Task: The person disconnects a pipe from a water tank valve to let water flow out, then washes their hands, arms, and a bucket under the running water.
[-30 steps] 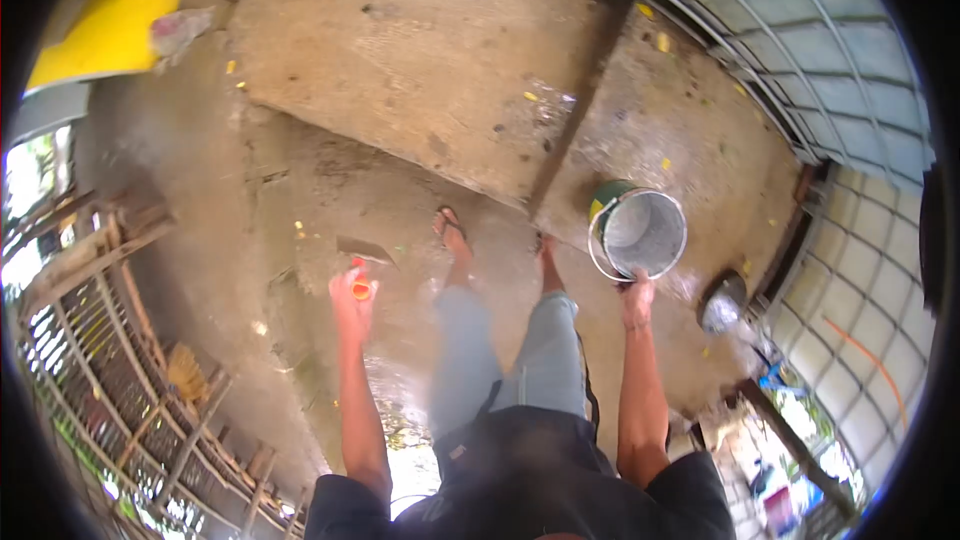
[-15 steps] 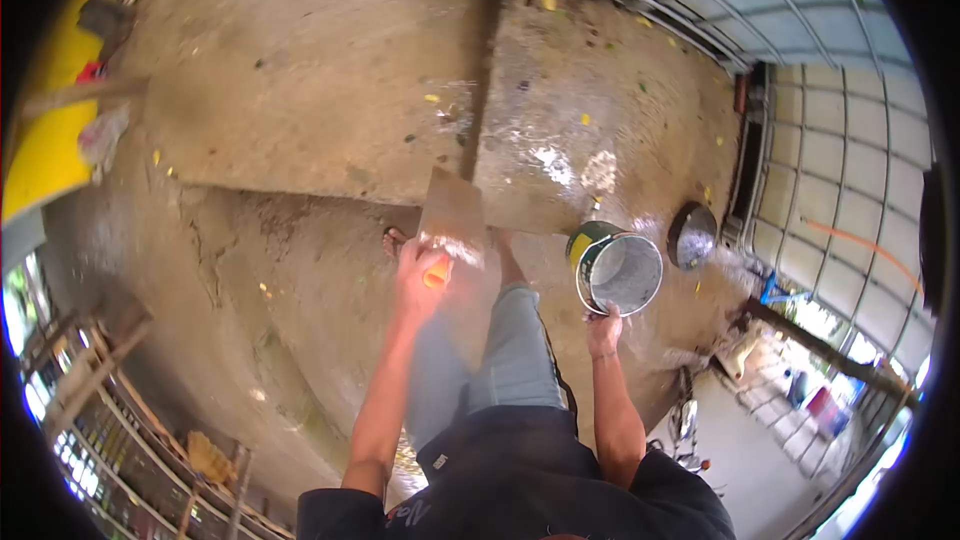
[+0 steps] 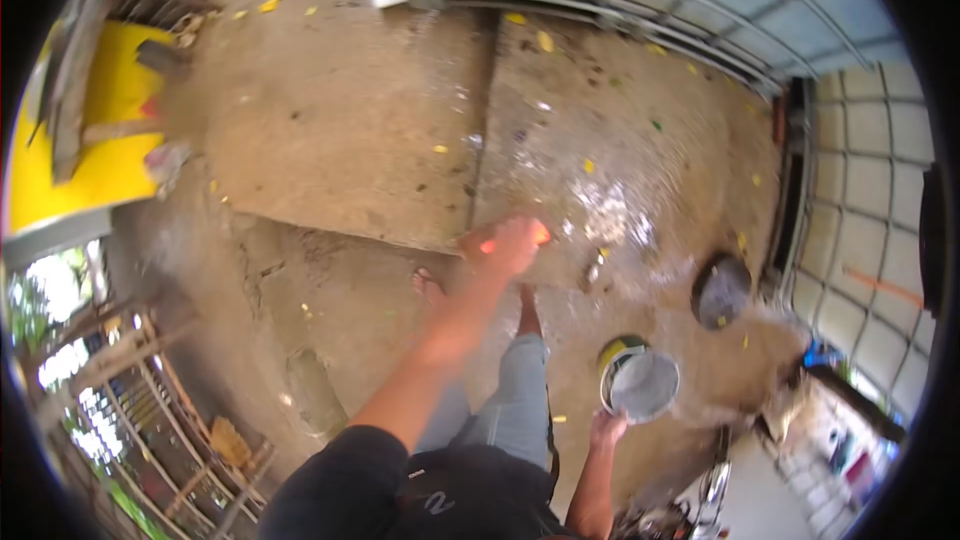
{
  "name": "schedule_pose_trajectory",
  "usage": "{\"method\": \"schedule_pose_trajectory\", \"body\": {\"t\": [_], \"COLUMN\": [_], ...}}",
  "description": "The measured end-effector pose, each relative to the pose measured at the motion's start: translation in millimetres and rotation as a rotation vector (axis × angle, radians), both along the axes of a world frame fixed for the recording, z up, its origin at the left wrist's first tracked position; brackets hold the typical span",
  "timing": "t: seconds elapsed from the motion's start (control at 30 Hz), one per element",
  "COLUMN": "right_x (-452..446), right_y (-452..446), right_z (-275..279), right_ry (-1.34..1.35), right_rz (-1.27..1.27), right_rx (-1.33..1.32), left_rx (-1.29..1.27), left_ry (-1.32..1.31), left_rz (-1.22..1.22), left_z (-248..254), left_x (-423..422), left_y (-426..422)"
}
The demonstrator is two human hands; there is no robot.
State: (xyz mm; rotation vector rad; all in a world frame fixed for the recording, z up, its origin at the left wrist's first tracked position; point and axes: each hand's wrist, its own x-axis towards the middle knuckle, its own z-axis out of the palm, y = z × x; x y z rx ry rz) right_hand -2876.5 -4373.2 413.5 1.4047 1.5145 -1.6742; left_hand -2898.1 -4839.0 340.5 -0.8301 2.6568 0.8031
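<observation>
- Upper left: a yellow panel (image 3: 115, 165).
- Centre: the left hand (image 3: 512, 248), closed round an orange-handled tool (image 3: 542, 233).
- Lower right of centre: the right hand (image 3: 606, 427), clamped on the edge of a tilted bucket (image 3: 622, 352).
- Right: a dark pan (image 3: 722, 290) on wet floor (image 3: 650, 130).

The left hand (image 3: 514, 248) is closed around an orange-handled tool (image 3: 542, 233), positioned ahead of the feet (image 3: 424, 282). The right hand (image 3: 608, 427) grips the bucket (image 3: 645, 385) at its rim. A dark round basin (image 3: 721, 292) rests on the wet concrete floor (image 3: 340, 130), near the bucket.
</observation>
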Motion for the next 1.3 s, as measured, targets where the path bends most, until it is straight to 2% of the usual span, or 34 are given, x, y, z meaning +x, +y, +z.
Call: {"method": "schedule_pose_trajectory", "body": {"t": [0.07, 0.13, 0.23, 0.43, 0.67, 0.7, 0.9, 0.97, 1.07, 1.13, 1.23, 1.3], "right_x": [8, 3, 3, -17, -48, -51, -58, -59, -53, -47, -31, -21], "right_y": [45, 23, 23, 3, -60, -71, -143, -144, -156, -156, -162, -165], "right_z": [-15, 4, 4, 9, 11, 15, 45, 42, 41, 45, 43, 42], "right_ry": [-0.005, -0.040, 0.005, -0.018, 0.038, 0.030, 0.115, 0.120, 0.151, 0.141, 0.132, 0.121], "right_rz": [0.040, -0.042, 0.009, 0.134, 0.345, 0.357, 0.465, 0.483, 0.412, 0.505, 0.513, 0.484], "right_rx": [-0.258, -0.103, 0.027, -0.008, -0.122, -0.135, -0.099, -0.164, -0.123, -0.161, -0.155, -0.125], "left_rx": [-0.040, -0.196, -0.135, -0.169, 0.018, 0.155, 0.512, 0.402, 0.320, 0.301, 0.438, 0.735], "left_ry": [-0.027, -0.026, -0.088, 0.073, 0.251, 0.258, 0.234, 0.296, 0.343, 0.341, 0.611, 0.537], "left_rz": [0.029, -0.002, 0.065, 0.145, 0.282, 0.353, 0.636, 0.554, 0.452, 0.414, 0.623, 0.681], "left_z": [-30, -40, -39, -31, 12, 12, -5, -34, -71, -53, -12, -22], "left_x": [-14, -27, -48, -46, -5, -3, 6, 10, 15, 26, 52, 81], "left_y": [9, 16, 18, 13, -22, -25, -45, -39, -27, -33, -50, -59]}}
